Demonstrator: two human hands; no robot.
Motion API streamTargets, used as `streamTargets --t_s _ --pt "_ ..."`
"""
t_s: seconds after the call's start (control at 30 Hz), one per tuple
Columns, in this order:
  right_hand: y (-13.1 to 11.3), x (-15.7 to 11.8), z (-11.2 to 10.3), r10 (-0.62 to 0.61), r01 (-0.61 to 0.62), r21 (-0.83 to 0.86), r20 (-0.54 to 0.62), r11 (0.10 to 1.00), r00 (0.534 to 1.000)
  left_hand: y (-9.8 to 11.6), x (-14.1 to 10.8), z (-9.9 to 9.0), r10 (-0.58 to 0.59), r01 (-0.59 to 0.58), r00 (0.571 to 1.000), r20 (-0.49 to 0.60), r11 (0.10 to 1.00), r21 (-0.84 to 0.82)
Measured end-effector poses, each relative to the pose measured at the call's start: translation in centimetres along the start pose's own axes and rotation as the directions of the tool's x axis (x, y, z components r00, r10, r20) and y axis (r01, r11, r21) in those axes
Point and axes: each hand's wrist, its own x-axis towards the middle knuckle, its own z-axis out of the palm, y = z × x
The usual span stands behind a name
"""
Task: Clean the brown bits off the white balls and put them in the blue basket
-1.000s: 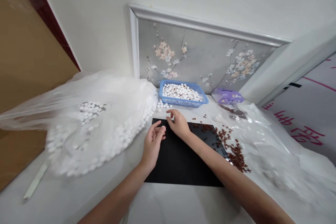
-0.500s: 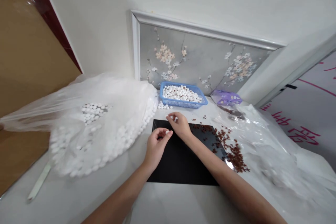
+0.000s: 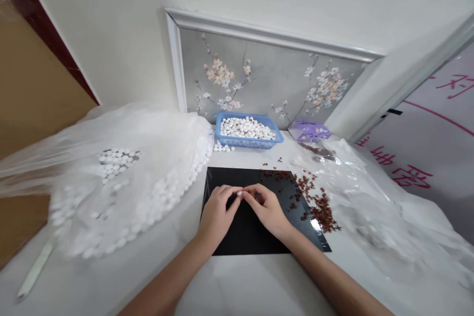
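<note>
Over the black board (image 3: 254, 241), pinching a white ball (image 3: 239, 193) in the left hand (image 3: 217, 210) against the right hand (image 3: 273, 212), of unclear grip, apparently partway along, with a blue tray (image 3: 252, 142) well filled, bagged balls (image 3: 163, 207) and brown pieces (image 3: 323, 213) left.

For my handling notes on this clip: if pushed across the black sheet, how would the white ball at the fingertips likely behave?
The white ball would probably roll readily, since it looks round and the black sheet flat and glossy. It is likely light, as the left hand seems to pinch it by fingertips.
</note>
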Motion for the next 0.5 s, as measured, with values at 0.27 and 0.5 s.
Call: streamTargets --t_s 0.27,0.5 --pt "2.8 1.6 -3.8 -0.132 0.013 -0.503 -0.202 0.864 0.970 -0.1 0.1 0.0 -0.155 0.136 0.986 -0.061 0.961 -0.239" --pt "2.6 1.7 -3.7 -0.145 0.063 -0.489 -0.133 0.870 0.980 0.2 0.2 0.0 -0.222 0.204 0.975 -0.011 0.914 -0.352"
